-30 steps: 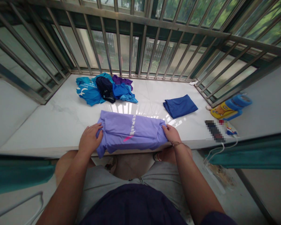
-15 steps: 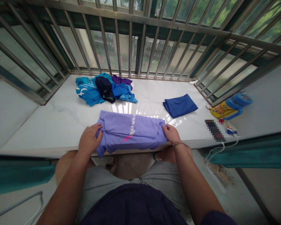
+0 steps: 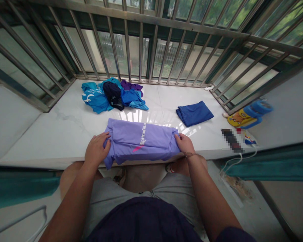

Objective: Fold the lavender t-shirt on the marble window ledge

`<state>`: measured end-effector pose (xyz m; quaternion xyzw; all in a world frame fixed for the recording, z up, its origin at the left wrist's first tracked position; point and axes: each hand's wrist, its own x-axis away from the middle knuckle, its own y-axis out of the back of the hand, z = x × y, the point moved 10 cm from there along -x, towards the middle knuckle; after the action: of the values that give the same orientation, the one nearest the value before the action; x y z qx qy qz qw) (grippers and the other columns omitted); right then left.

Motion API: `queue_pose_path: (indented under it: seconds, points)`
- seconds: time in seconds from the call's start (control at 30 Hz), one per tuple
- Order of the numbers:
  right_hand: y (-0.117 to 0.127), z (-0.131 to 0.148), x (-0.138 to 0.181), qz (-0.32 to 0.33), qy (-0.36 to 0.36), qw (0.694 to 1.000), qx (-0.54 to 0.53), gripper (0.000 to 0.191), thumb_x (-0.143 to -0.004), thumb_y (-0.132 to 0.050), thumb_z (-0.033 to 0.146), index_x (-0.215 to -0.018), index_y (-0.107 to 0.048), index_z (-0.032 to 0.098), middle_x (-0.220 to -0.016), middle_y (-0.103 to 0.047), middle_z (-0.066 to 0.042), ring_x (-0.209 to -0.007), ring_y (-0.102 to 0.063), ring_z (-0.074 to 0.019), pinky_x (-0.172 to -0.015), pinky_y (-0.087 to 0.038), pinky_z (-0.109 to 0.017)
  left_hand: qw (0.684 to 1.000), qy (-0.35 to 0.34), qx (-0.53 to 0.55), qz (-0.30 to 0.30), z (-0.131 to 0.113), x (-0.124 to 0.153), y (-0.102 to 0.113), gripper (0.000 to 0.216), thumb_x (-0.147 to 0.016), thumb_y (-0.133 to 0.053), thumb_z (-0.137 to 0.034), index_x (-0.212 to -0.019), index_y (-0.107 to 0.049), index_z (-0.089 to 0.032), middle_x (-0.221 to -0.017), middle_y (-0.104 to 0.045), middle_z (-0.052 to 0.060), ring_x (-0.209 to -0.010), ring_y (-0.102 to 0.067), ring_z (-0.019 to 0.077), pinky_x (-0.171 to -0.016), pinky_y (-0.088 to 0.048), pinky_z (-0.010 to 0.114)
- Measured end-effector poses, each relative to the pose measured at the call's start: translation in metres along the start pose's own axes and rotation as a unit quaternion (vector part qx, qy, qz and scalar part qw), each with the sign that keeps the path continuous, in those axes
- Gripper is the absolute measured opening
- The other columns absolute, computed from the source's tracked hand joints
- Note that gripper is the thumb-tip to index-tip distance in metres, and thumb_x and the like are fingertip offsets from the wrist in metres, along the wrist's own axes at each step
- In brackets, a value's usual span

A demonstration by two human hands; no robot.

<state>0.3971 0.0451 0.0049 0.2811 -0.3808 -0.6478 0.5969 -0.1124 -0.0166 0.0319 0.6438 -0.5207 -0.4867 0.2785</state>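
A light purple shirt (image 3: 141, 139) with white lettering and a pink mark lies folded into a long strip at the front edge of the white ledge. Its lower border hangs slightly over that edge. My left hand (image 3: 98, 147) grips the strip's left end, fingers on top of the cloth. At the right end, my right hand (image 3: 184, 144) pinches the corner between thumb and fingers. Beyond it to the right rests a folded dark blue garment (image 3: 195, 113). A loose heap of blue, navy and purple clothes (image 3: 113, 95) lies at the back left.
Metal window bars (image 3: 151, 50) enclose the white ledge (image 3: 53, 134) at the back and sides. A blue and yellow bottle (image 3: 251, 113) lies at the right wall. Close to it are a blurred-out dark object (image 3: 232, 140) and white cables (image 3: 232, 164). Green curtains (image 3: 270, 161) hang at both sides.
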Motion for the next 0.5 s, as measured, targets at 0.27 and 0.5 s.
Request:
queue_pose_path:
  seconds: [0.27, 0.5]
  points:
    - [-0.001, -0.003, -0.002, -0.002, -0.001, 1.000, 0.016, 0.038, -0.108, -0.053, 0.048, -0.092, -0.075, 0.021, -0.086, -0.077, -0.009, -0.082, -0.067, -0.0238, -0.071, -0.041, -0.032, 1.000, 0.001, 0.005, -0.003, -0.002, -0.001, 0.002, 0.035, -0.106, -0.050, -0.036, -0.124, -0.077, -0.024, -0.148, -0.077, 0.014, -0.139, -0.070, 0.0353, -0.129, -0.043, 0.061]
    - [-0.003, -0.010, -0.003, 0.000, -0.014, 0.999, 0.036, 0.040, -0.111, -0.064, 0.057, -0.105, -0.074, 0.020, -0.101, -0.076, -0.005, -0.089, -0.070, -0.0199, -0.088, -0.057, -0.037, 1.000, 0.001, 0.003, -0.002, -0.001, -0.001, 0.002, 0.034, -0.106, -0.050, -0.036, -0.122, -0.077, -0.023, -0.148, -0.077, 0.014, -0.139, -0.070, 0.0342, -0.128, -0.044, 0.060]
